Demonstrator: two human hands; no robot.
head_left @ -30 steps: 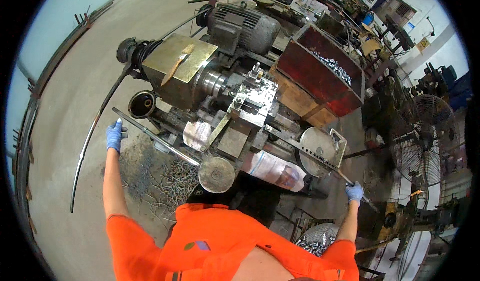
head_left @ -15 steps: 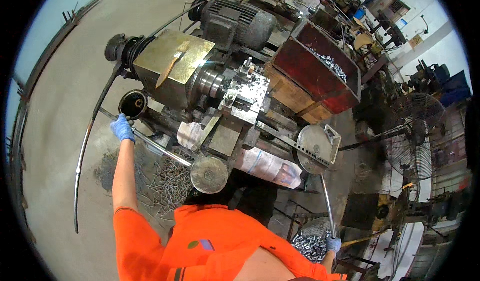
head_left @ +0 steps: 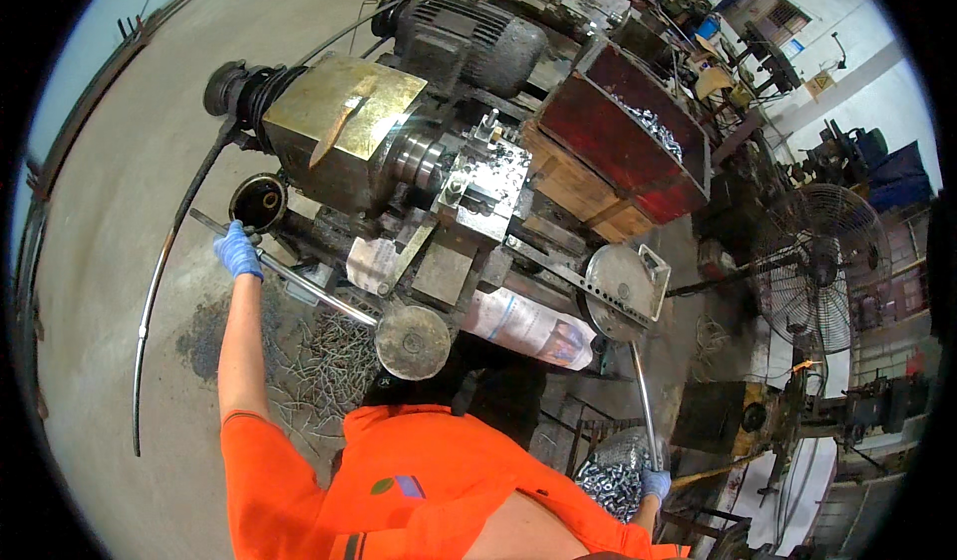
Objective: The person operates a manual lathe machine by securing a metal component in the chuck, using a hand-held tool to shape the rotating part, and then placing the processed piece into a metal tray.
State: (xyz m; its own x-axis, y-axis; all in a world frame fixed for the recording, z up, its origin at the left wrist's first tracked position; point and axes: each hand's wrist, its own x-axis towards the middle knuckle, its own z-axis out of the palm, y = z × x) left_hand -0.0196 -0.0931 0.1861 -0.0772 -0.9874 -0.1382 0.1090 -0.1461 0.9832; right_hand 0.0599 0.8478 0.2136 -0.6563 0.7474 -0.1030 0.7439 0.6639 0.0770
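My left hand [head_left: 238, 251], in a blue glove, is closed round the far part of a steel lever [head_left: 321, 291]. That lever runs to a round metal disc [head_left: 413, 343] at the front of a lathe-like machine [head_left: 349, 141]. At lower right, my gloved right hand [head_left: 655, 482] grips the end of another lever [head_left: 644, 391], which slopes up to a larger disc [head_left: 625, 286] beside a perforated bar [head_left: 568, 276]. Between the two levers sit the spindle chuck [head_left: 417, 161] and a tool slide [head_left: 483, 196] scattered with dark chips. Whether a workpiece is in the chuck I cannot tell.
A wooden-handled brush [head_left: 337, 134] lies on the brass-coloured cover. Behind stand a motor [head_left: 469, 47] and a red bin [head_left: 638, 127] holding small metal parts. More parts fill a basket [head_left: 610, 485] near my right hand. Metal scraps [head_left: 329, 361] cover the floor; a fan [head_left: 822, 261] stands right.
The scene has shifted slightly left and up in the view. Both hands keep their holds on the levers, with no clear movement of either lever against the machine.
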